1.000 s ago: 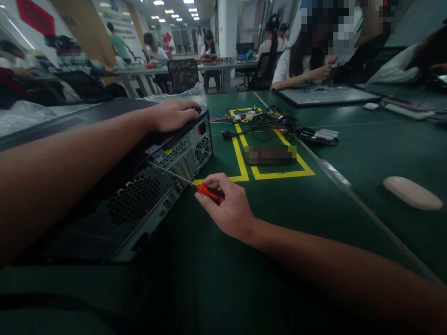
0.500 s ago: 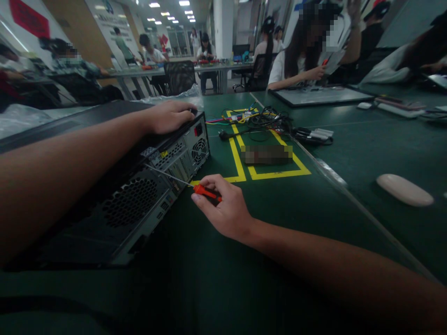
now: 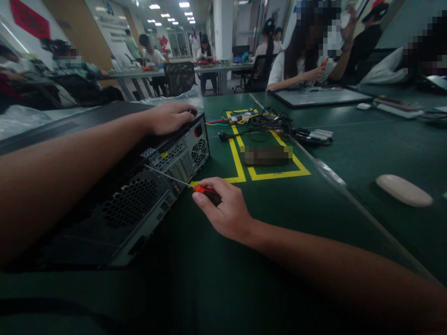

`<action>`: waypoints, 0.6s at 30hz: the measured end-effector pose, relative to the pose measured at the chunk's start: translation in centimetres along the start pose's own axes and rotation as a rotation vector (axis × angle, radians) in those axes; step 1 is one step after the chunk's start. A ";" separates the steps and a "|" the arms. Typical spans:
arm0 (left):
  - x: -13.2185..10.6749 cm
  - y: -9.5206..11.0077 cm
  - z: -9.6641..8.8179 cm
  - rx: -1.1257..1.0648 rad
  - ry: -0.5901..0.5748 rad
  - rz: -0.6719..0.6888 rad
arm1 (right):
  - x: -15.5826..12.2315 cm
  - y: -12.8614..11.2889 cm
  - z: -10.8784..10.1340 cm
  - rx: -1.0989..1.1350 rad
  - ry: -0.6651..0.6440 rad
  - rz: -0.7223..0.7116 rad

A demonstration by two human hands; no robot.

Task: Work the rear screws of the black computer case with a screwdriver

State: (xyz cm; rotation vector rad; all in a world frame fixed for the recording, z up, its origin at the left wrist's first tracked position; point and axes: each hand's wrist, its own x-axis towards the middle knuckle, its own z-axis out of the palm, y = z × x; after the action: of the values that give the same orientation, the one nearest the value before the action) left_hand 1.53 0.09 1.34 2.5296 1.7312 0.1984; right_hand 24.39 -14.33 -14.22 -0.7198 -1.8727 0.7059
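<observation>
A black computer case lies on its side at the left, its grey rear panel facing me. My left hand rests on top of the case near its rear corner, fingers stretched out toward the edge. In my right hand is a screwdriver with an orange and black handle. Its long thin shaft slants up to the left, and the tip meets the rear panel beside the honeycomb vent. Any screw under the tip is too small to make out.
On the green table, yellow tape frames a blurred dark object. Tangled cables lie behind it. A pale oval case sits at the right. Across the table, a person works over a flat panel.
The screwdriver handle has turned slightly in my right hand, showing more black. My left hand and the computer case stay in place.
</observation>
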 end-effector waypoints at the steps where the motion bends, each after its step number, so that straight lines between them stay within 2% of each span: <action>1: -0.1 0.1 0.0 0.001 -0.002 0.000 | 0.0 0.0 0.0 0.004 0.003 -0.009; 6: -0.3 0.0 -0.2 0.008 -0.012 0.011 | 0.0 0.2 0.3 0.050 -0.004 -0.016; 10: 0.4 -1.0 0.2 -0.007 0.014 0.031 | -0.1 0.1 0.4 0.129 -0.014 0.015; 14: 1.5 -2.3 0.9 -0.013 0.051 -0.003 | -0.1 0.2 0.4 0.128 0.000 -0.007; 18: 1.7 -2.7 1.1 -0.011 0.050 0.004 | 0.0 0.3 0.3 0.118 -0.017 0.009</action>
State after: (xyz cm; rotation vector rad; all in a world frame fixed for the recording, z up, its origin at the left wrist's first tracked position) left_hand -0.16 2.66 0.00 2.5422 1.7371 0.2733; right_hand 24.12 -14.18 -14.50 -0.6486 -1.8276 0.8236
